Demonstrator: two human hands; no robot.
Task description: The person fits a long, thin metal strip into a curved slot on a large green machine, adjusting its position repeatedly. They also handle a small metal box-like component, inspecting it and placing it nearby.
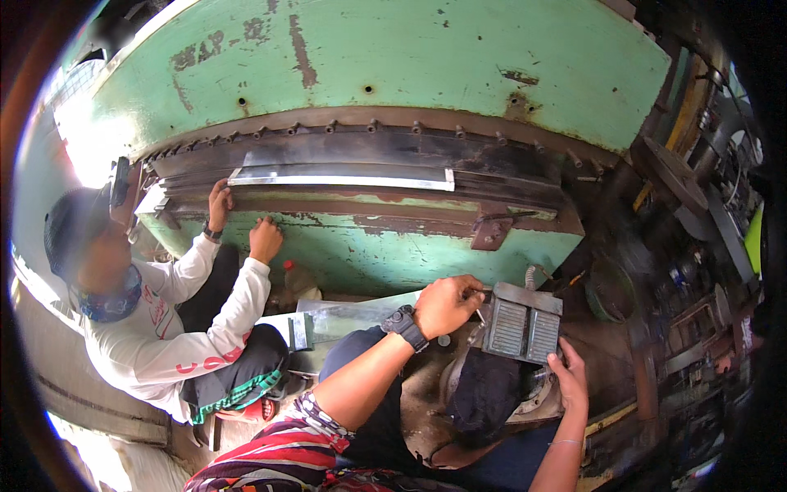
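My left hand (447, 305), with a black watch on the wrist, is closed around a thin dark tool pressed against the upper left corner of a grey two-pedal foot switch box (522, 325). My right hand (571, 379) grips the lower right corner of that box from below. The box rests over a dark cloth (485, 392) on my lap. Behind it rises a large green press machine (385, 74) with a bright metal strip (344, 179) lying in its dark jaw.
A co-worker in a white long-sleeved shirt (156, 328) crouches at the left with both hands (242, 221) on the machine's lower beam. A flat metal sheet (344, 316) lies near the machine base. Dark cluttered machinery and a round wheel (668, 172) fill the right side.
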